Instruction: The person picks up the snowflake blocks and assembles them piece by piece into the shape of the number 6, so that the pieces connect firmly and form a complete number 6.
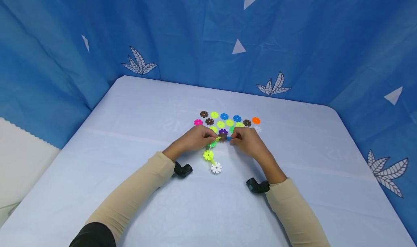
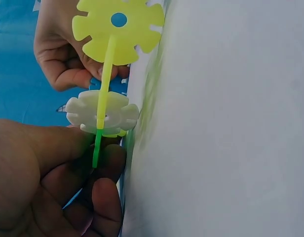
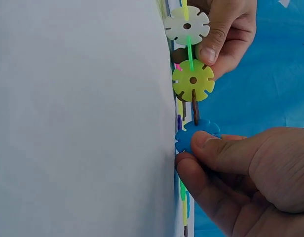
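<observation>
A chain of slotted plastic snowflake discs, joined edge into edge, runs between the two hands. My left hand grips the chain around its green disc, beside a whitish disc. My right hand pinches a blue disc between thumb and fingers. That blue disc meets a brown disc, seen edge-on, which joins a yellow disc. The chain's near end, a yellow disc and a white disc, hangs toward the person.
Loose discs lie in rough rows beyond the hands, among them an orange disc, a pink disc and a purple disc. A white cloth covers the table. Blue curtains stand behind and at the sides.
</observation>
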The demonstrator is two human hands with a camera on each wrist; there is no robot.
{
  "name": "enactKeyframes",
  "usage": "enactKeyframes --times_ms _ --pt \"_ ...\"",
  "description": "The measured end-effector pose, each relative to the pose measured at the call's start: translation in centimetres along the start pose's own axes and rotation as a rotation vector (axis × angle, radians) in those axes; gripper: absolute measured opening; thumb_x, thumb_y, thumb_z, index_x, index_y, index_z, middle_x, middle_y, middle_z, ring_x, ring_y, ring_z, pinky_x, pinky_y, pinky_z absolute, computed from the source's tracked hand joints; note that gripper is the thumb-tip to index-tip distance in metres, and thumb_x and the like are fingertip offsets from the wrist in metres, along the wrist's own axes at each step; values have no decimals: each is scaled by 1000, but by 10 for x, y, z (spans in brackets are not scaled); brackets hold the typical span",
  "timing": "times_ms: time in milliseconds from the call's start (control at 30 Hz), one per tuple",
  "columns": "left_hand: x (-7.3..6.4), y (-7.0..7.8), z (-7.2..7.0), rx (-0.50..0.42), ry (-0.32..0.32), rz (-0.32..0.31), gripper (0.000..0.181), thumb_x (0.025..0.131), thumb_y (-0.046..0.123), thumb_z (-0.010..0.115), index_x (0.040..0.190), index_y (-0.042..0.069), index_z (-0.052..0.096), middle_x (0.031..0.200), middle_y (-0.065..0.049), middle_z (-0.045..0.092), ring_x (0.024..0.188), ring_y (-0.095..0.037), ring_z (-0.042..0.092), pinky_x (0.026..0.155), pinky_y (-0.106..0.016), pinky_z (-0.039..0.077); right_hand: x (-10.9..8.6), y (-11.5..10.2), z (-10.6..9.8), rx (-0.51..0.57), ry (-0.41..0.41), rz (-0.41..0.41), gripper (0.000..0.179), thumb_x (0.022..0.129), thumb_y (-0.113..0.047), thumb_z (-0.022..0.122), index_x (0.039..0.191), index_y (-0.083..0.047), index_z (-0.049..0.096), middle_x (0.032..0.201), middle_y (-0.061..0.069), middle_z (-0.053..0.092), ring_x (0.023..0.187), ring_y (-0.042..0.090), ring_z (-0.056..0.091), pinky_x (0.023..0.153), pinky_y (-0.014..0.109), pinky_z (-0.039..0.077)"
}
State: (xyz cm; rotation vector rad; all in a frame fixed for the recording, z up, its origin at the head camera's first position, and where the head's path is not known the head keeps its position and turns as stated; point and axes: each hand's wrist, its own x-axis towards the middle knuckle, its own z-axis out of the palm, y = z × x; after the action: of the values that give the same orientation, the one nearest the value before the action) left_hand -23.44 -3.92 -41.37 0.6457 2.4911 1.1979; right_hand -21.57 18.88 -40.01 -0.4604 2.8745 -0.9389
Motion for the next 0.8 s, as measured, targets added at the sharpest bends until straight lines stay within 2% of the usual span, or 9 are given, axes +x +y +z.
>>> enactKeyframes --times_ms 233,367,500,667,800 --pt "0 0 0 -32 -29 0 17 102 9 61 106 10 77 99 2 70 87 -14 55 79 -31 46 0 -2 4 2 7 -21 12 89 0 76 84 -7 67 77 3 65 70 20 53 60 31 44" --pt "0 0 0 -21 -31 -1 16 102 9 61 105 10 77 96 2 69 84 -15 54 77 -31 46 0 -3 3 -9 -2 1 10 90 -2 77 86 -5 68 81 4 66 73 21 55 62 31 47" --pt "0 0 0 -5 -25 0 15 102 11 63 105 11 77 96 2 69 84 -15 55 76 -31 46 1 -3 0 -4 -36 44 8 91 -6 77 91 -7 69 88 4 68 82 22 59 70 33 52" --pt "0 -1 3 -12 -4 32 12 100 11 65 104 11 77 95 2 68 85 -16 57 77 -32 48 0 3 -13 -27 -81 114 16 91 -7 77 105 -7 69 98 7 67 94 27 60 84 40 53" --pt "-1 -3 4 -33 -4 42 10 99 10 66 104 10 75 96 2 67 87 -16 59 79 -30 50 -4 14 -27 -121 -19 221 25 95 -8 72 120 -7 69 109 14 65 100 33 58 86 46 53"
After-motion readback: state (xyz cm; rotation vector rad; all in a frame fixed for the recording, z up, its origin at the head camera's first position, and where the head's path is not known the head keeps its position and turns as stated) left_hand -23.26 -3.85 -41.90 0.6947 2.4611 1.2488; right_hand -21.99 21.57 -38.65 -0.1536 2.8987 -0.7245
